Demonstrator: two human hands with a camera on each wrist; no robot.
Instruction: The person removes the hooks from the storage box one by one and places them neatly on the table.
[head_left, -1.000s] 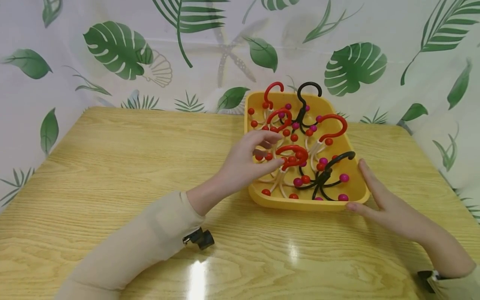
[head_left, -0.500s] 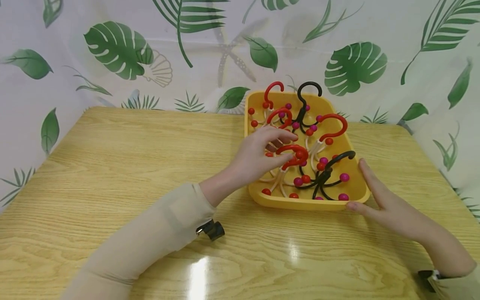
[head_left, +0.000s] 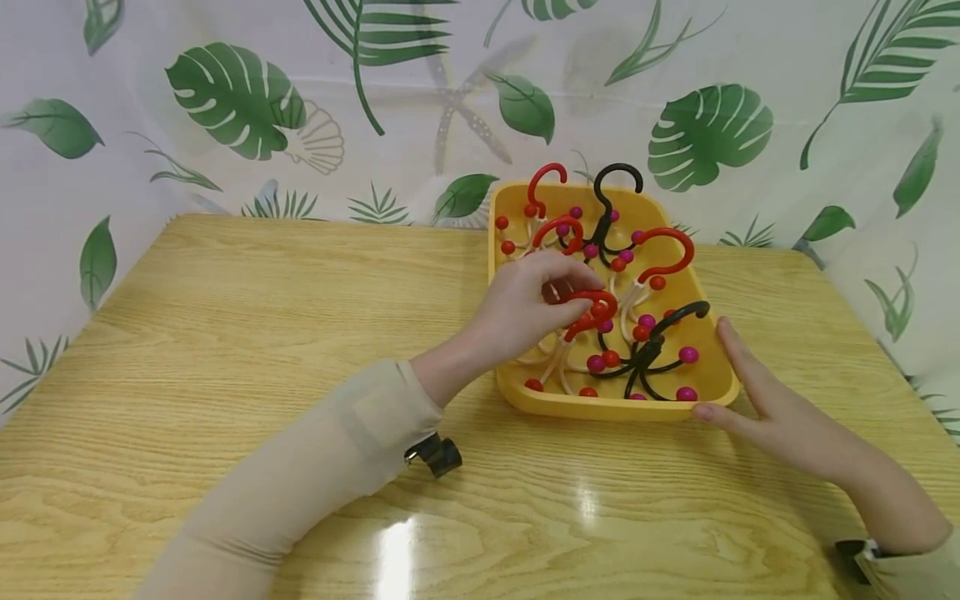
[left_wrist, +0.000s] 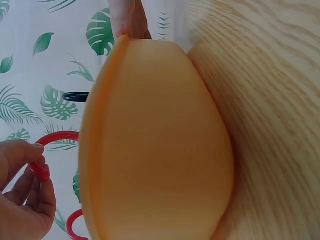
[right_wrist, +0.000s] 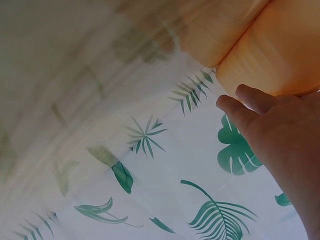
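A yellow tray (head_left: 592, 408) holds several spider-shaped scalp massagers with curved hook handles and ball-tipped legs. My left hand (head_left: 517, 308) pinches the red hook handle of the near-left massager (head_left: 606, 302), its pale legs still down in the tray. In the left wrist view the thumb and fingers close on this red hook (left_wrist: 61, 135), beyond the tray's outer wall (left_wrist: 155, 140). My right hand (head_left: 783, 429) rests at the tray's near right corner, thumb along the front and straight fingers along the side. The right wrist view shows these fingers (right_wrist: 240, 112) against the outer wall.
Beside my left hand's massager lies a black one (head_left: 647, 354). Another black massager (head_left: 603, 217) and several red-handled ones stand farther back. The tray sits on a wooden table (head_left: 300, 317), whose back edge meets a leaf-patterned sheet (head_left: 585, 92).
My left hand has moved right over the tray, and its thumb and fingers have come together on the red hook. The right hand and tray have stayed in place.
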